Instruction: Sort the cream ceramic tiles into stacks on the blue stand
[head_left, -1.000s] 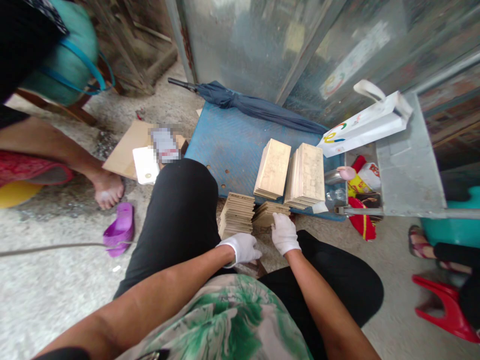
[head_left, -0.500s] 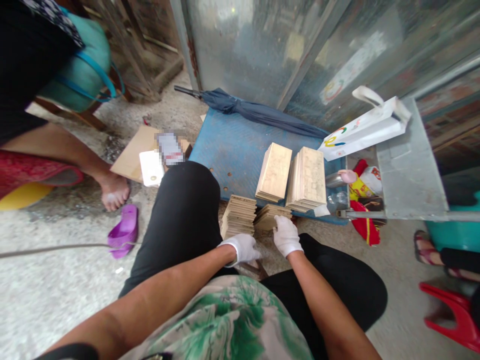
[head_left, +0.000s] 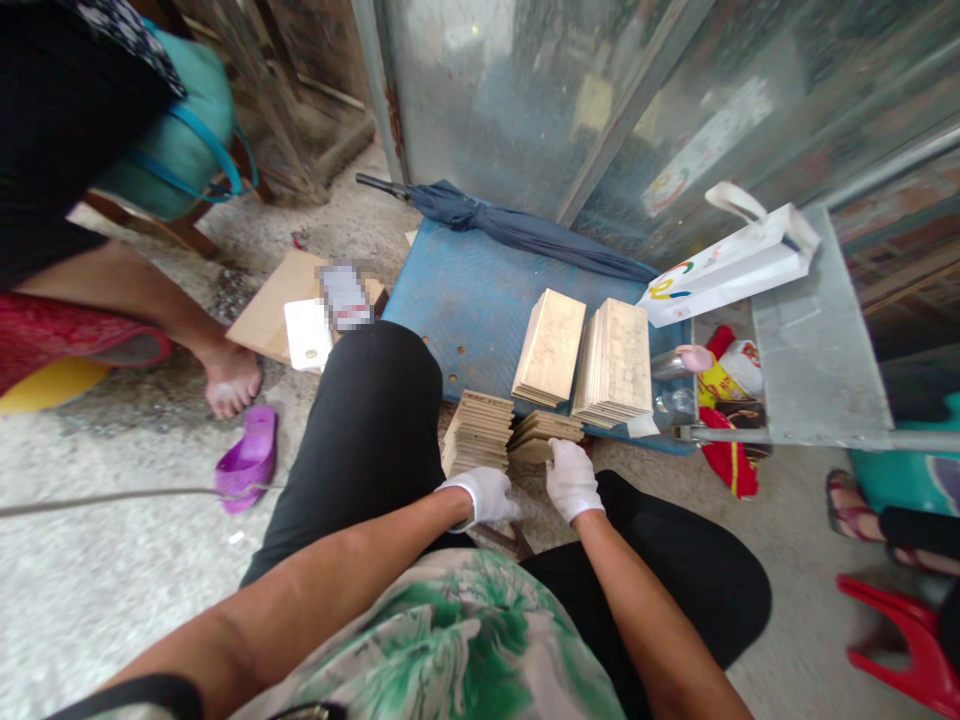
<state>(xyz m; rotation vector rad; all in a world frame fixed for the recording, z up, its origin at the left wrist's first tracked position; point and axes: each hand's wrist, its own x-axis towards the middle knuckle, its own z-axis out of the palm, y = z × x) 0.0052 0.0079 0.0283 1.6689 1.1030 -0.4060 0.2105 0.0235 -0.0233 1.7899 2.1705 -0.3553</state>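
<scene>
Head view: just off the blue surface's [head_left: 457, 275] near edge, your left hand [head_left: 487, 497] curls beside the taller wooden-board stack [head_left: 478, 432]; whether its fingers pinch anything, I can't tell. A knock could topple that uneven stack. Next, the shorter board stack [head_left: 538, 436] might slip apart if your right hand [head_left: 571, 480], fingers bent at its near side, pushes unevenly; their grip is unclear. Both look thin, pale, staggered. A left pile [head_left: 553, 347] and right pile [head_left: 621, 350] lie toward the surface's near right corner.
</scene>
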